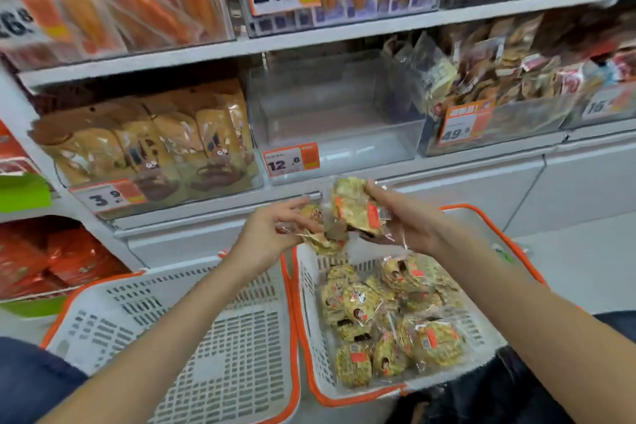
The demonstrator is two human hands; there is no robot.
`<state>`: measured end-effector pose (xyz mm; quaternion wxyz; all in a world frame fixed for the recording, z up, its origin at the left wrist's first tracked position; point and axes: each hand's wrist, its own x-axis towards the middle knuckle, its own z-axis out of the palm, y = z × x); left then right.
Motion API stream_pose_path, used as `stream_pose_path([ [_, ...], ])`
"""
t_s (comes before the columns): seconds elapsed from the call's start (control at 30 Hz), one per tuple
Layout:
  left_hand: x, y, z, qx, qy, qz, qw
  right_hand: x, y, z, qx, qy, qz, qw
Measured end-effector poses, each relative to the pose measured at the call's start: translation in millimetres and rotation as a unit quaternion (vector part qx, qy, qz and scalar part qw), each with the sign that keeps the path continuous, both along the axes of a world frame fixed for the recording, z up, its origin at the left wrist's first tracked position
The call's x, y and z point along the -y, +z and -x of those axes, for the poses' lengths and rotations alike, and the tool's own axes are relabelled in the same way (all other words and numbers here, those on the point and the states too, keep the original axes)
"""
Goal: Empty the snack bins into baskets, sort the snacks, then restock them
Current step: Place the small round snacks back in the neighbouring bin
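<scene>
Two white baskets with orange rims stand below the shelf. The left basket (103,313) holds nothing that I can see. The right basket (481,330) holds several clear packs of yellow-green snacks (389,323). Above its far edge, my left hand (272,234) grips a small snack pack (320,234), and my right hand (402,220) grips another snack pack (354,206) tilted upright. The two packs touch. Straight ahead, the clear bin (337,113) behind the 12.8 price tag (290,160) has nothing in it.
A bin of brown bread packs (155,144) sits to the left of the clear bin, a bin of mixed dark snacks (488,79) to the right. Orange packs fill the upper shelf (344,24). Red packs (51,258) lie low at the left. My knees flank the baskets.
</scene>
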<state>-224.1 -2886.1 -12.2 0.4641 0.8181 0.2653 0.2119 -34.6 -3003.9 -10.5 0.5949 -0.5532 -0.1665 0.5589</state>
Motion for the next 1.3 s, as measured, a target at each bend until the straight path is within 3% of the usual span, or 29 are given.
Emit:
stream_pose_path([
  [0.07,2.6,33.0,4.3,0.044,-0.011,-0.017,0.999,1.3,23.9,7.5,0.043,0.05,-0.004,0.998],
  [0.13,5.0,55.9,4.4,0.073,-0.028,-0.035,0.996,6.5,39.4,14.3,0.019,0.079,-0.032,0.996],
  [0.2,2.7,63.7,3.5,0.108,-0.013,0.017,0.994,8.7,47.6,18.1,-0.021,0.062,-0.077,0.995],
  [0.27,-2.5,70.3,7.3,0.179,-0.017,0.219,0.959,3.2,51.1,21.2,-0.027,0.023,-0.109,0.993],
  [0.33,-3.8,74.7,11.8,0.198,-0.094,0.448,0.867,-7.2,55.4,28.0,-0.014,0.0,-0.115,0.993],
  [0.37,-3.8,74.5,13.5,0.196,-0.126,0.49,0.84,-13.1,55.6,32.2,-0.018,-0.001,-0.111,0.994],
  [0.4,-6.3,69.6,13.5,0.193,-0.129,0.502,0.833,-19.4,53.8,35.7,-0.008,0.014,-0.1,0.995],
  [0.47,-16.3,50.9,11.8,0.204,-0.067,0.51,0.833,-27.4,54.4,40.9,0.136,0.068,-0.03,0.988],
  [0.53,-26.8,32.6,15.3,0.201,-0.004,0.514,0.834,-31.9,58.9,36.8,0.337,0.088,0.02,0.937],
  [0.63,-37.7,11.2,26.0,0.177,0.01,0.506,0.844,-38.6,63.6,27.6,0.421,-0.036,-0.019,0.906],
  [0.67,-39.9,5.6,28.3,0.175,0.013,0.506,0.844,-41.5,61.8,28.8,0.45,-0.092,-0.055,0.886],
  [0.7,-41.2,2.9,28.5,0.174,0.015,0.51,0.842,-43.4,59.8,32.9,0.509,-0.135,-0.092,0.845],
  [0.77,-42.2,0.5,26.3,0.175,0.015,0.534,0.827,-44.7,53.6,50.4,0.644,-0.151,-0.164,0.732],
  [0.9,-37.4,-4.4,24.6,0.185,-0.007,0.55,0.814,-46.8,19.0,78.9,0.815,-0.018,-0.185,0.548],
  [0.97,-35.6,-6.9,26.6,0.2,-0.002,0.573,0.795,-48.0,5.3,85.2,0.841,0.093,-0.13,0.518],
  [1.0,-35.9,-8.0,28.3,0.211,0.006,0.582,0.785,-47.1,4.2,88.0,0.827,0.142,-0.106,0.534],
  [1.03,-37.0,-10.2,30.1,0.224,0.016,0.587,0.778,-45.0,3.3,89.4,0.794,0.176,-0.1,0.573],
  [1.13,-38.4,-11.8,34.7,0.229,0.031,0.573,0.786,-37.5,4.2,90.0,0.621,0.179,-0.132,0.752],
  [1.17,-38.0,-12.6,35.5,0.223,0.028,0.569,0.791,-36.2,4.5,89.3,0.58,0.15,-0.155,0.786],
  [1.3,-36.4,-20.9,38.7,0.195,-0.008,0.582,0.789,-35.2,-5.7,83.7,0.534,0.059,-0.155,0.829],
])
